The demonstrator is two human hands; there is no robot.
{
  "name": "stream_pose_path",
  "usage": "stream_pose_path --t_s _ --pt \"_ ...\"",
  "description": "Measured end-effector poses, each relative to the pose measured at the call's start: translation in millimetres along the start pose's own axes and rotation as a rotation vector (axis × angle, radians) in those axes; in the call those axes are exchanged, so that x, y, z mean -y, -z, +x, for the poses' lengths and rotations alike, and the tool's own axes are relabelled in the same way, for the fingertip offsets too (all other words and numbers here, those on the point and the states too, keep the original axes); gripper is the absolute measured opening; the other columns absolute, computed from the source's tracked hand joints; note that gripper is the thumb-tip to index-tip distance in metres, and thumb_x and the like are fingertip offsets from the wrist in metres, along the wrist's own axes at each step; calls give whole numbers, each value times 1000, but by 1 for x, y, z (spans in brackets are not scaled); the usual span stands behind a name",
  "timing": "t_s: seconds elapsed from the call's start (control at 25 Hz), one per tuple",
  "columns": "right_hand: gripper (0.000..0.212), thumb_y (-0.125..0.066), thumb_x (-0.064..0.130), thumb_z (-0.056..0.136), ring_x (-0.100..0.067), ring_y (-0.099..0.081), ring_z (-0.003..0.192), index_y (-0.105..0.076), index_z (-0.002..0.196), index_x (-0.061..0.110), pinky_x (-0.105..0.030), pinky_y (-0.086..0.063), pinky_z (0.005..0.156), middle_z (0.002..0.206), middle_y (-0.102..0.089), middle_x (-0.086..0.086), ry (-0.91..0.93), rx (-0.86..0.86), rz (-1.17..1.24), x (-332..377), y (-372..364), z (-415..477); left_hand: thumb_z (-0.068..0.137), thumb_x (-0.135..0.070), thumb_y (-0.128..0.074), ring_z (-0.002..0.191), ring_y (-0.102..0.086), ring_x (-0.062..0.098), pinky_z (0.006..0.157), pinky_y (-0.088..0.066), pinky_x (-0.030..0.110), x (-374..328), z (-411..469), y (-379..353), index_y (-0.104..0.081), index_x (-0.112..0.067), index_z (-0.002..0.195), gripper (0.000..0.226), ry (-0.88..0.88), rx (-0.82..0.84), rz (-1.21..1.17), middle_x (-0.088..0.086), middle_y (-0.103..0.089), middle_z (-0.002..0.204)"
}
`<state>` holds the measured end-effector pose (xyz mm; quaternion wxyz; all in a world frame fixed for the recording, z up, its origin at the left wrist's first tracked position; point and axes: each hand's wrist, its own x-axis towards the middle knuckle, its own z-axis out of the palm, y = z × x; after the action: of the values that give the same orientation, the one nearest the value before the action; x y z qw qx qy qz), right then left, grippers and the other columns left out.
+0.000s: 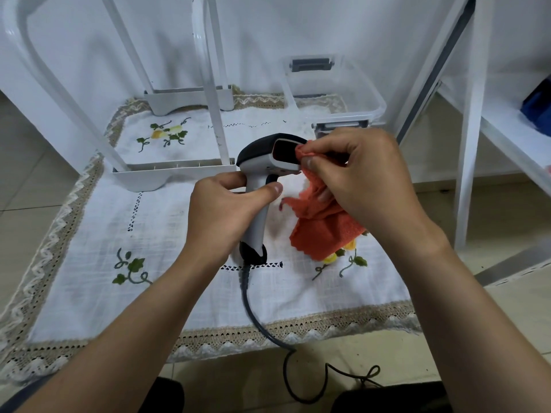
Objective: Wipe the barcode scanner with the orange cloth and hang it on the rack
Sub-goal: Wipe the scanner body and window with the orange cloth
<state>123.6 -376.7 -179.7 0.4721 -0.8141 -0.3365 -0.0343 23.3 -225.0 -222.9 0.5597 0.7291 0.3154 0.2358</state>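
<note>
Head cam: left hand [226, 201] is gripping the barcode scanner [258, 162] by its handle, above the tablecloth [89, 234], just in front of the rack [208, 84] base. Right hand [363, 174] is pinching the orange cloth [322, 231] onto the scan window. Scanner's looking light, rigid, prob slick plastic, so handle = best grip pt. Cloth's soft and limp. Cable [256, 317] is trailing, may drag when hanging.
</note>
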Motion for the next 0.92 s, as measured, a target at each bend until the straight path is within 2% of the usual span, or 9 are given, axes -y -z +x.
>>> stream_pose_path --t_s 0.12,0.24,0.4,0.52,0.6,0.64,0.72,0.8,0.92 --pt "12 -76 9 92 -10 -70 47 -83 98 16 -31 -62 52 80 -75 7 -28 16 9 -1 1 0 70 -36 -90 69 -72 -4 69 -59 22 -1 0 0 -72 -35 74 18 -2 5 -11 -24 -76 72" --pt "12 -75 10 92 -10 -69 48 -83 98 17 -27 -60 52 80 -75 5 -22 -20 -16 0 0 -1 71 -35 -89 69 -72 -5 69 -58 22 -1 0 0 -71 -35 73 18 -3 10 -5 -25 -75 72" --pt "11 -76 11 92 -7 -69 47 -82 97 19 -21 -58 52 76 -74 10 0 44 -35 0 -1 0 70 -36 -89 69 -72 -5 71 -59 24 2 1 1 -71 -36 73 18 8 1 4 -26 -75 74" --pt "13 -75 12 92 -7 -69 46 -82 98 21 -25 -60 57 74 -73 15 -10 26 -69 2 0 -2 68 -39 -90 71 -72 -3 71 -60 24 4 3 1 -75 -34 78 18 16 -5 -6 -21 -77 76" --pt "15 -74 10 93 -8 -69 44 -82 96 22 -23 -58 49 68 -74 8 -73 -35 2 4 4 -1 67 -42 -90 74 -74 2 76 -62 31 5 5 0 -80 -27 87 27 34 -19 -16 -15 -79 80" --pt "16 -73 9 93 -8 -70 47 -81 98 22 -22 -58 48 71 -75 6 -82 -107 59 6 7 -1 66 -42 -90 75 -74 4 78 -63 34 5 6 1 -81 -25 90 31 43 -19 -25 -13 -79 82" --pt "20 -72 12 92 -11 -76 65 -81 107 21 -32 -64 64 86 -76 9 -8 -226 81 10 9 0 66 -42 -90 76 -75 6 80 -64 38 6 7 1 -81 -23 91 32 54 -15 -39 -12 -80 82" --pt "25 -68 17 90 -14 -76 81 -80 112 20 -42 -63 76 95 -74 12 70 -220 67 13 3 0 65 -43 -89 75 -75 6 80 -64 40 5 6 1 -81 -24 89 31 54 -18 -34 -12 -79 80" --pt "23 -65 17 93 -15 -75 81 -80 110 16 -45 -62 73 96 -73 8 108 -116 105 16 -12 -3 67 -40 -88 74 -75 4 80 -63 37 2 3 -1 -79 -29 78 19 41 -23 -13 -14 -79 76"
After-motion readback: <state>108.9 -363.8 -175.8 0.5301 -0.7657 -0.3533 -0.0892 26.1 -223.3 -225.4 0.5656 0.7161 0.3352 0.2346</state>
